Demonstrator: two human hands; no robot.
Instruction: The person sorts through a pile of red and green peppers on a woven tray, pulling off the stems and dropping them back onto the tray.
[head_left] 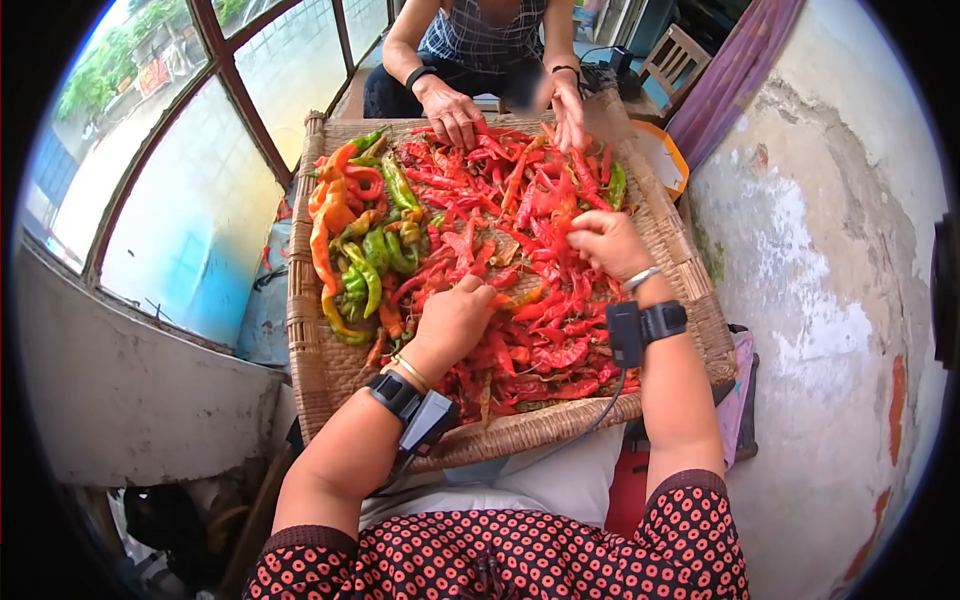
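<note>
Red chili peppers (560, 355) cover much of a woven tray (310, 375). Green peppers (372, 265) and orange peppers (322, 235) lie along its left side. My left hand (455, 325) is over the middle of the red peppers, fingers bent together and pointing down; what they hold, if anything, is hidden. Further right and higher, my right hand (608, 243) has its thumb and fingers pinched at a red pepper among the pile. Both wrists carry a bracelet and a strapped device.
Across the tray sits another person (490, 40), whose two hands reach over the far peppers. Windows (180, 190) stand at the left, a rough wall (820, 280) at the right. An orange-rimmed container (683, 165) and a wooden chair (677, 62) are at the back right.
</note>
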